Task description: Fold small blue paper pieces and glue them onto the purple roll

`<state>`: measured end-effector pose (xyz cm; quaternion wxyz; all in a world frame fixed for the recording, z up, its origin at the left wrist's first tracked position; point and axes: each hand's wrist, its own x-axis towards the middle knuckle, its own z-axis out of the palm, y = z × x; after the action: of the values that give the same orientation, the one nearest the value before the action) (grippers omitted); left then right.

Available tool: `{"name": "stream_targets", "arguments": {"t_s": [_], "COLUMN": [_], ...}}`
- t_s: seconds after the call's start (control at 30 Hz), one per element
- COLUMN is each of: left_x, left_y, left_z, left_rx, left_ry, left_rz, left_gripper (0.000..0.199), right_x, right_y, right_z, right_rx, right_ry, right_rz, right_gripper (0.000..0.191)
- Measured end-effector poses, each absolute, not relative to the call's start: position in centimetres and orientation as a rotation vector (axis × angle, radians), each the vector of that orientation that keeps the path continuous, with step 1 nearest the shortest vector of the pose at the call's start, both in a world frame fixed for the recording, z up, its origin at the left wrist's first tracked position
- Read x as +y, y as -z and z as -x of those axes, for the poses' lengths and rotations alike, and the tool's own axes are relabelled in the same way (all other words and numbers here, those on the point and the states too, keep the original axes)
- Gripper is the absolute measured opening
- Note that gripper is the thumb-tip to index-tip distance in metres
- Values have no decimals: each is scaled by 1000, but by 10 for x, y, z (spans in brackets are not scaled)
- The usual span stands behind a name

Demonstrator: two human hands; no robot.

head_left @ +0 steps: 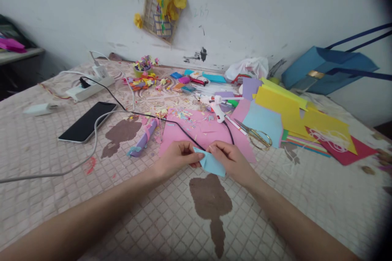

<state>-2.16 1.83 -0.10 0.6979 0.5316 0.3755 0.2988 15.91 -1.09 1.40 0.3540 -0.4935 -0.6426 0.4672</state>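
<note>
A small piece of light blue paper (pixel 214 166) with a crease is held between my two hands, above the near middle of the table. My left hand (pixel 180 155) pinches its left corner between thumb and fingers. The upper edge is gripped by my right hand (pixel 231 158), whose fingertips meet close to the left thumb. Just beyond the hands lies a pink sheet (pixel 196 126) strewn with tiny paper scraps. A white glue gun (pixel 218 110) rests on that sheet, and gold-handled scissors (pixel 257 135) lie to its right.
At the left are a phone (pixel 88 122), a power strip (pixel 90 87) and trailing cables. A purple paper roll (pixel 143 138) lies left of my hands. Yellow sheets (pixel 275 104) and a blue bag (pixel 324 69) occupy the right. A small flower pot (pixel 143 67) stands near the wall.
</note>
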Motion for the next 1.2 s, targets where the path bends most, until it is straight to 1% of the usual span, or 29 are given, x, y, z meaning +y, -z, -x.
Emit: {"name": "stream_targets", "arguments": {"t_s": [0.13, 0.3, 0.43, 0.73, 1.03, 1.2], "left_x": [20, 19, 18, 17, 16, 15], "left_y": [2, 1, -1, -6, -8, -11], "left_z": [22, 23, 22, 22, 21, 22], "left_rx": [835, 838, 846, 880, 846, 878], "left_ry": [-667, -663, -674, -780, -790, -732], "left_rz": [-1194, -1210, -1237, -1297, -1264, -1353], "left_gripper": [22, 21, 21, 19, 31, 21], "right_x": [-12, -12, -13, -13, -13, -13], "right_y": [-15, -13, -13, -13, -13, -13], "right_z": [-159, -160, -159, -159, -158, -158], "right_rx": [-1650, -1638, -1669, -1683, -1661, -1663], "right_ry": [-1224, -1297, -1233, -1168, -1134, -1148], "right_rz": [1263, 1204, 1232, 1255, 1274, 1270], "right_gripper": [29, 20, 16, 15, 13, 13]}}
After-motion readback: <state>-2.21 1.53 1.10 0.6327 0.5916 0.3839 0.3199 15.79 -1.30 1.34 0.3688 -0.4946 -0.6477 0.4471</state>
